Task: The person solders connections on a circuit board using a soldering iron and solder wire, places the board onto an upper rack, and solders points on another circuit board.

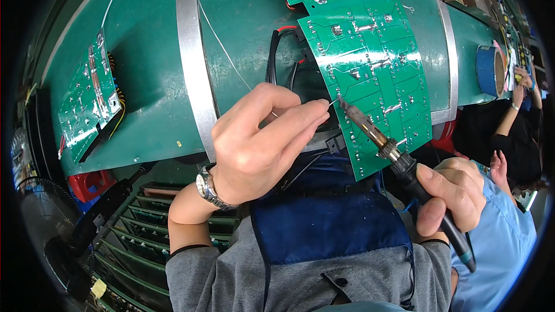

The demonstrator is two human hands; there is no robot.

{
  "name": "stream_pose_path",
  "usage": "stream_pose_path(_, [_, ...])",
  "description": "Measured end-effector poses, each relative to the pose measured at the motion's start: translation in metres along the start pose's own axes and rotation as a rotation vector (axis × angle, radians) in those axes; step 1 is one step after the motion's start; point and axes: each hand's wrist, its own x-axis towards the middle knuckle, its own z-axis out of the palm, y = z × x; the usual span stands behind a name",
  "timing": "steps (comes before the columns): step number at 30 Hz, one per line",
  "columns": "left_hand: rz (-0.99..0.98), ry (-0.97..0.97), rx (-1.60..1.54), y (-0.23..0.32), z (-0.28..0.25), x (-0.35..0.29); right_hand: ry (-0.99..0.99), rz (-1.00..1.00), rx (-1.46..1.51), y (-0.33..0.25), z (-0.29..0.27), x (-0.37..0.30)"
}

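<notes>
Head view: left hand (260, 138) pinching thin wire (225, 46); right hand (454, 196) gripped round soldering iron (407, 171), tip at wire end, left edge of big green board (373, 89) over the bench (150, 98). Lower-left rack (157, 192): green boards (141, 244) in a row. Red bin (92, 186): contents unclear.

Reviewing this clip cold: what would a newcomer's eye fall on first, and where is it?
Probably the large green circuit board, dotted with shiny solder, right of centre over the green bench. Next, at its left edge, the dark soldering iron in the right hand and the thin wire pinched in the left hand. Farther left, a second circuit board sits on the bench.
</notes>
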Motion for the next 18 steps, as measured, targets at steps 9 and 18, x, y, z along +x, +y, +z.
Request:
stream_pose_path(9, [-0.011, 0.009, -0.062, 0.001, 0.001, -0.004, -0.057, -0.018, -0.041, -0.01, -0.005, 0.002])
stream_pose_path(18, [0.004, -0.02, -0.032, 0.007, -0.003, -0.01, 0.0, 0.034, -0.043, -0.003, -0.003, -0.006])
